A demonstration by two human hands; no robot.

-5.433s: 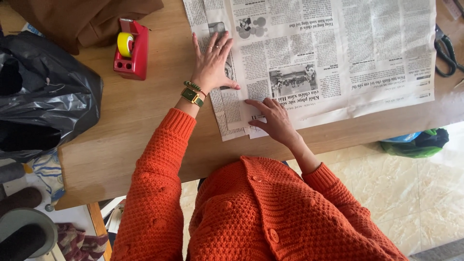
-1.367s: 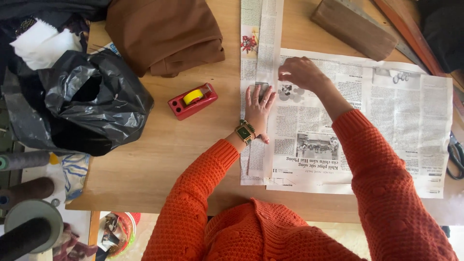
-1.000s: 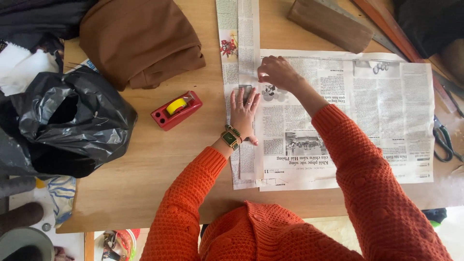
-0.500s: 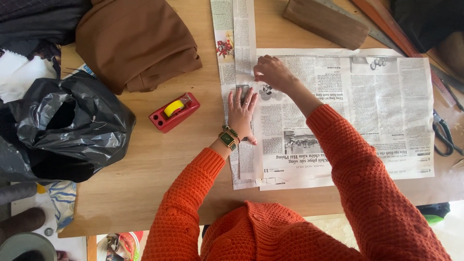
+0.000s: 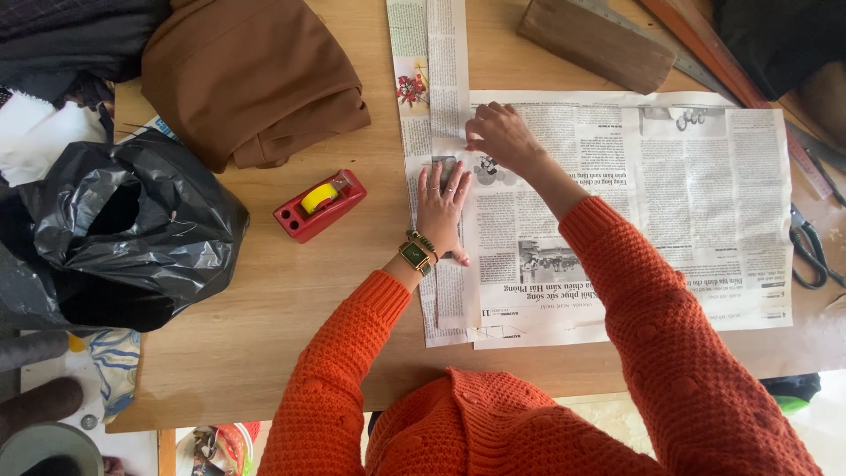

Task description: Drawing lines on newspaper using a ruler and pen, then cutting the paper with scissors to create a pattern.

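The left hand (image 5: 442,207) lies flat, grip wide and holding nothing, pressing the folded strip of newspaper (image 5: 617,211) spread on the desk (image 5: 264,291). The right hand (image 5: 500,137) presses fingertips at the crease, grasping nothing. Creasing well likely needs steady, even pressure along the fold. A red tape dispenser (image 5: 318,204), black plastic bag (image 5: 123,229) and brown cloth (image 5: 251,75) sit left, well apart; scissors (image 5: 809,251) lie right.

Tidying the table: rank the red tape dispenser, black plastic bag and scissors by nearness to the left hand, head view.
1. Red tape dispenser, just left of the left hand.
2. Black plastic bag, far left.
3. Scissors, far right edge.
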